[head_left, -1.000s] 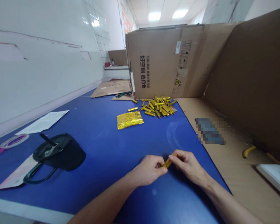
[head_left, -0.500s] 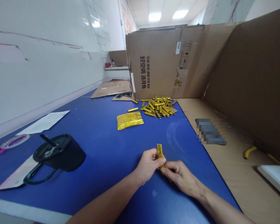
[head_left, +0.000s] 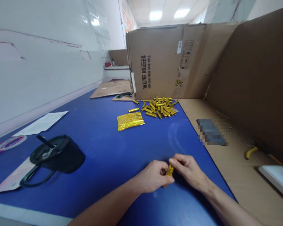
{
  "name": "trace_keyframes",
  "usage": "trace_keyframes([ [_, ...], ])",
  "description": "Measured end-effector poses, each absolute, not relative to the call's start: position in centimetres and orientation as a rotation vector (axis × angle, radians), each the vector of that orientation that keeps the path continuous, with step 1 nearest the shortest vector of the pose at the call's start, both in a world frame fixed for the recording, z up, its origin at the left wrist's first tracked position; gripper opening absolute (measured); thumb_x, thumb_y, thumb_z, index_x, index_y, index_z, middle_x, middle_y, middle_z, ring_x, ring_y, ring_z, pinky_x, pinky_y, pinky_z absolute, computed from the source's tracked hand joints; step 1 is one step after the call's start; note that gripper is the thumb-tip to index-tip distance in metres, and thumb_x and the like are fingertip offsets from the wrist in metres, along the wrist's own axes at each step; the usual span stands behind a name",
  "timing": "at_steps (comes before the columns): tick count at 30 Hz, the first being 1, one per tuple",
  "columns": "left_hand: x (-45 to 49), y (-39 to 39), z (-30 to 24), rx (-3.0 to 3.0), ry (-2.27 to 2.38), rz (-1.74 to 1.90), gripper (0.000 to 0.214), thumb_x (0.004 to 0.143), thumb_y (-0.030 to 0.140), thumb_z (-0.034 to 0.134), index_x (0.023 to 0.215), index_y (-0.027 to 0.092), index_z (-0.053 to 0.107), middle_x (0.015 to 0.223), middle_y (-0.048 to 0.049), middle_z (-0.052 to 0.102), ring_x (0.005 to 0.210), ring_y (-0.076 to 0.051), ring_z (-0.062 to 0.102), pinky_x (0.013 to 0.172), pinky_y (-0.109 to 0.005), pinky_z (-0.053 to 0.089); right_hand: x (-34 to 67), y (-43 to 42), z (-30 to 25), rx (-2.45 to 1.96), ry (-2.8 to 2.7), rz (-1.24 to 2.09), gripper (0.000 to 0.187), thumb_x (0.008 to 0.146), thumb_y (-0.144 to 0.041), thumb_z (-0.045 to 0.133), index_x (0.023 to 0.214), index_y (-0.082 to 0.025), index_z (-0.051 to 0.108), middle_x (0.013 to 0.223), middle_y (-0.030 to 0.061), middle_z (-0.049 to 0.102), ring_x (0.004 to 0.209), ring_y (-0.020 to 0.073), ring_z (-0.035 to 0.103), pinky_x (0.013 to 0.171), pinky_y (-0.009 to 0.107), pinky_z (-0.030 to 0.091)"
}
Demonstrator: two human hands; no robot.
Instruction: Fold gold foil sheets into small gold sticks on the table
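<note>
Between my two hands is a small gold foil-wrapped stick (head_left: pixel 170 170), tilted, with its upper end leaning right. My left hand (head_left: pixel 153 176) is closed around its lower part, thumb across the front. The fingertips of my right hand (head_left: pixel 186 168) pinch its upper end. Farther up the blue table lies a flat sheet of gold foil (head_left: pixel 130 121). Behind that is a loose pile of gold foil-wrapped sticks (head_left: pixel 160 108), with a single gold stick (head_left: pixel 133 110) lying apart to its left.
At the left stands a black lidded mug (head_left: pixel 61 155) beside a roll of tape (head_left: pixel 10 143) and a white paper (head_left: pixel 41 123). Large cardboard panels (head_left: pixel 160 62) wall the back and right. A blurred-out flat object (head_left: pixel 212 131) and a white device (head_left: pixel 278 182) lie on the right-hand cardboard.
The stick has turned from nearly upright to a rightward lean and come lower. My right hand has moved up from its lower end to its upper end. My left hand has dropped slightly.
</note>
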State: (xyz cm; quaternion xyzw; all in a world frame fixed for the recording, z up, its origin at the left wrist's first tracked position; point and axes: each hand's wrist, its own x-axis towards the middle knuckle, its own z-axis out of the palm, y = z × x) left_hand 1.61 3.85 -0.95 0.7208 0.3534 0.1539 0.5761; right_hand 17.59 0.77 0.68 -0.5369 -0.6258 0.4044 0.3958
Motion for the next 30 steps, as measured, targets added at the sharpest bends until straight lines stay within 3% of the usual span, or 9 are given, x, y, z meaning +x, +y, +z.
trace_keyframes([
  [5, 1.0, 5.5, 0.3, 1.592, 0.936, 0.605, 0.018, 0.066, 0.031, 0.053, 0.062, 0.013, 0.051, 0.05, 0.0044, 0.047, 0.046, -0.007, 0.039, 0.044, -0.019, 0.028, 17.9, 1.0, 0.4, -1.437, -1.427, 0.899, 0.039, 0.074, -0.047, 0.047, 0.05, -0.018, 0.039, 0.044, -0.0069, 0.03, 0.042, 0.0068, 0.024, 0.039, 0.022, 0.02],
  [9, 0.9, 6.2, 1.1, 1.423, 0.977, 0.872, 0.02, 0.066, 0.032, 0.054, 0.063, 0.013, 0.05, 0.051, 0.0043, 0.046, 0.045, -0.006, 0.038, 0.044, -0.018, 0.029, 17.0, 0.6, 0.4, -1.381, -1.514, 1.175, 0.035, 0.074, -0.047, 0.047, 0.057, -0.017, 0.046, 0.043, -0.0074, 0.033, 0.04, 0.006, 0.025, 0.038, 0.021, 0.018],
  [12, 1.4, 5.8, 0.8, 1.317, 0.937, 0.917, 0.021, 0.065, 0.032, 0.056, 0.061, 0.014, 0.047, 0.052, 0.0042, 0.045, 0.045, -0.006, 0.039, 0.044, -0.018, 0.031, 16.0, 0.1, 0.3, -1.325, -1.647, 1.364, 0.034, 0.075, -0.043, 0.047, 0.054, -0.017, 0.04, 0.044, -0.007, 0.035, 0.041, 0.0056, 0.026, 0.038, 0.02, 0.019],
  [23, 1.7, 4.9, 0.2, 1.53, 0.89, 0.774, 0.018, 0.067, 0.027, 0.053, 0.058, 0.013, 0.047, 0.053, 0.0037, 0.043, 0.05, -0.007, 0.037, 0.047, -0.019, 0.03, 15.6, 0.1, -0.1, -1.356, -1.662, 1.306, 0.035, 0.077, -0.042, 0.044, 0.053, -0.017, 0.038, 0.047, -0.0067, 0.03, 0.044, 0.0062, 0.024, 0.04, 0.021, 0.019],
  [30, 1.3, 4.2, -0.6, 1.745, 0.755, 0.385, 0.015, 0.066, 0.026, 0.053, 0.058, 0.013, 0.051, 0.052, 0.0048, 0.044, 0.048, -0.006, 0.037, 0.045, -0.018, 0.027, 17.4, 0.7, 0.4, -1.329, -1.661, 1.141, 0.038, 0.075, -0.047, 0.046, 0.053, -0.017, 0.038, 0.051, -0.0065, 0.027, 0.049, 0.0071, 0.023, 0.043, 0.021, 0.02],
])
